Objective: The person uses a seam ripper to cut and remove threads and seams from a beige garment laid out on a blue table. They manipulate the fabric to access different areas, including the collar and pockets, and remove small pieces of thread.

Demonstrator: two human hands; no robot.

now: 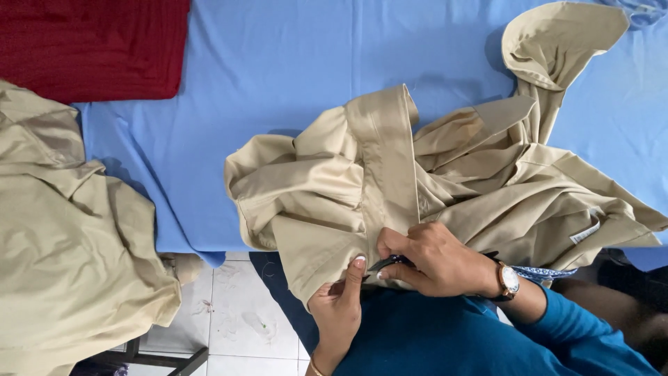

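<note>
Two hands worked at the near edge of a crumpled khaki garment (431, 181) on the blue-covered table (292, 63). The left hand (339, 306) pinched the hem from below, thumb up. The right hand (435, 259), with a wristwatch (509, 280), closed on small snips (387, 263) at the fabric. More khaki cloth (69, 244) was heaped well to the left, a red cloth (94, 45) lay at the far corner, and tiled floor (236, 313) showed below.
</note>
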